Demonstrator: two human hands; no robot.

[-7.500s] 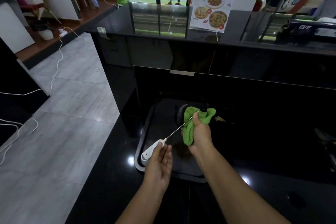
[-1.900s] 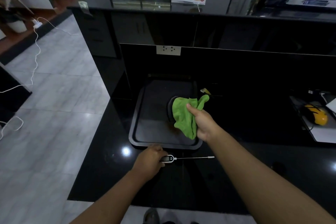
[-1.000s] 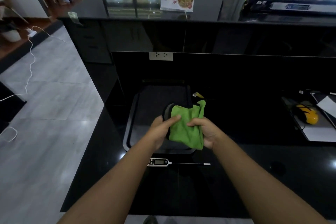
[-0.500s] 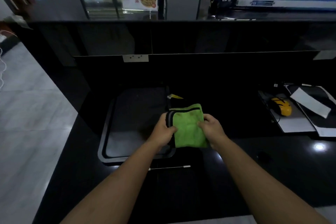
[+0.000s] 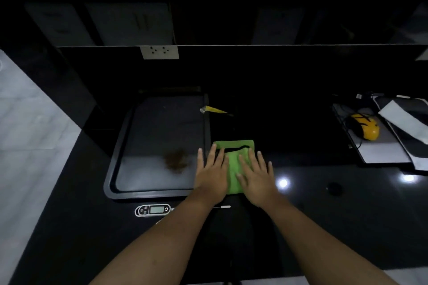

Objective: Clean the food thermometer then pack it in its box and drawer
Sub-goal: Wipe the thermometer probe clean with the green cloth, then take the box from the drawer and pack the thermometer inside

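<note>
The food thermometer (image 5: 152, 210) lies on the black counter just in front of the tray, its white-rimmed head with a small display to the left; my left forearm hides most of its thin probe, whose tip shows near the wrist. A folded green cloth (image 5: 234, 164) lies flat on the counter right of the tray. My left hand (image 5: 212, 174) presses flat on the cloth's left side and my right hand (image 5: 256, 177) presses flat on its right side, fingers straight. No box or drawer is in view.
A black tray (image 5: 120, 162) with a brown smear sits left of the cloth. A small yellow wrapper (image 5: 214, 110) lies by the tray's far right corner. A yellow computer mouse (image 5: 367, 126) and papers (image 5: 405, 118) sit at the right. The counter's left edge drops to grey floor.
Both hands have laid the folded cloth down on the counter beside the tray and now lie flat on it. The thermometer has stayed where it was put down.
</note>
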